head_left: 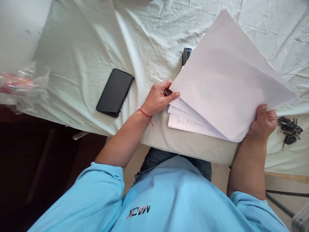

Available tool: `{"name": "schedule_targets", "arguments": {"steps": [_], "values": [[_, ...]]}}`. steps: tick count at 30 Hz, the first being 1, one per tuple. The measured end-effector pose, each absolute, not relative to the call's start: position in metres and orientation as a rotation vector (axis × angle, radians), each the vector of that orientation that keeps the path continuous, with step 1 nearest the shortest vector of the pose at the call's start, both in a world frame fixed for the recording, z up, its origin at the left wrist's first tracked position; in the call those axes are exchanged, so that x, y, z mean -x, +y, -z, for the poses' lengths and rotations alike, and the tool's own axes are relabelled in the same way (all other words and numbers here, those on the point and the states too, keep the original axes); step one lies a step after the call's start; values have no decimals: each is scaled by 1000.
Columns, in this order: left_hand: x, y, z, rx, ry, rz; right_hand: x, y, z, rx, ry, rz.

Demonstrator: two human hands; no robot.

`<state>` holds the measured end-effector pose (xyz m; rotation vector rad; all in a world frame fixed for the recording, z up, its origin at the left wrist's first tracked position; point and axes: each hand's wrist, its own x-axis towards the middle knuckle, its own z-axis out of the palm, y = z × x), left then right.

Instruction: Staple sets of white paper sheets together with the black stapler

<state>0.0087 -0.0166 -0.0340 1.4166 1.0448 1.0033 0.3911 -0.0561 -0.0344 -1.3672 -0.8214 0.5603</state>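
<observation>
- Covering the table, a pale wrinkled cloth [96,42] gives the things on it a soft bed.
- Fanned white papers [224,83] are lifted at a slant over the table's near edge, so printed sheets beneath show.
- Right hand [263,122] is closed round the stack's lower corner, bearing it from below.
- Left hand [158,98] pinches the top sheet's corner between thumb and fingers, seemingly to part it.
- Black phone [115,92] lies flat, well left.
- Keys [289,129] rest just beside the right hand.

left hand [158,98] fingers pinched, right hand [263,122] fingers curled, forearms apart
</observation>
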Motion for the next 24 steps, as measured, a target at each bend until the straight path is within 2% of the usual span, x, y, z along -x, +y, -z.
{"name": "schedule_targets", "arguments": {"steps": [12,24], "values": [[-7,-14,39,-1376,978,-1151,-382,-68,23,1261,-759,-630],[-4,-17,30,-1118,906,-1151,-370,-53,-4,1161,-969,-378]]}}
